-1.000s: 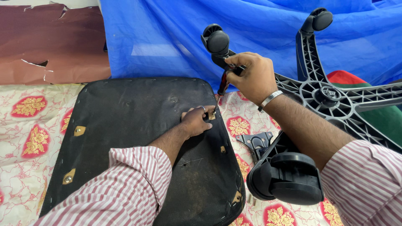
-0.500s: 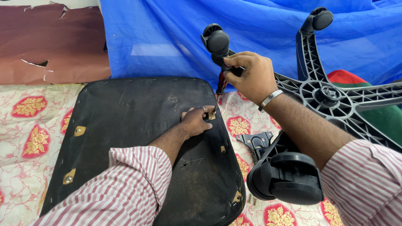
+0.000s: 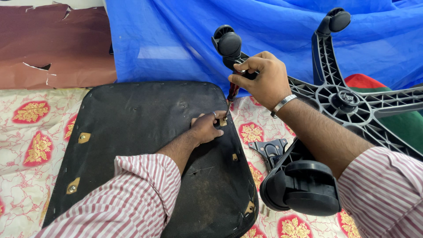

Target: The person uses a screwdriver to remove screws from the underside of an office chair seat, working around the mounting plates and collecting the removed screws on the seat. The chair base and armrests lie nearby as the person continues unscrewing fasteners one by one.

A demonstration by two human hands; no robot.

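Observation:
A black chair seat pad (image 3: pixel 145 145) lies upside down on a patterned cloth, with small brass brackets along its edges. My right hand (image 3: pixel 262 79) grips a dark-red-handled screwdriver (image 3: pixel 231 94) held upright, its tip on a brass bracket (image 3: pixel 223 122) at the pad's right edge. My left hand (image 3: pixel 207 128) rests on the pad, fingers pinching at that same bracket beside the screwdriver tip.
A black five-star chair base (image 3: pixel 343 101) with castor wheels lies at the right; one castor (image 3: pixel 304 187) sits close under my right forearm. A black metal plate (image 3: pixel 269 150) lies beside the pad. Blue sheet (image 3: pixel 176 39) and brown board (image 3: pixel 48 44) stand behind.

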